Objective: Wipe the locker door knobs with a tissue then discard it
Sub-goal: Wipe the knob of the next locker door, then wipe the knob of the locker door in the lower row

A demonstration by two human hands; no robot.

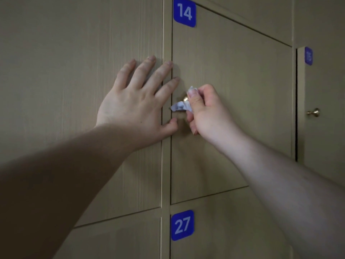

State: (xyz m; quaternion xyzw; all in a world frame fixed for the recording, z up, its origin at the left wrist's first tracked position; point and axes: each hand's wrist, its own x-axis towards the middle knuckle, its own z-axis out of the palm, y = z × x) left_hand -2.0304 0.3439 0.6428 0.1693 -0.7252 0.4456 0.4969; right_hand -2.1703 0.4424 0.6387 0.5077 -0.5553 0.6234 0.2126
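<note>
Tissue [179, 106], crumpled and white, is pinched in the right hand [205, 111] and pressed against the brass knob [185, 99] of locker door 14 [233, 101], so that only a sliver of the knob is seen above the wad. Most of the tissue projects left of the thumb. The left hand [134, 103] is laid flat with fingers spread on the neighbouring door [74, 81], its fingertips reaching across the frame strip, just left of the tissue. Far right, a second knob [314, 112] is seen untouched.

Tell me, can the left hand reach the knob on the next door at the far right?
Probably not: the left hand lies flat left of locker 14, and the right hand crosses the way to that knob.
</note>
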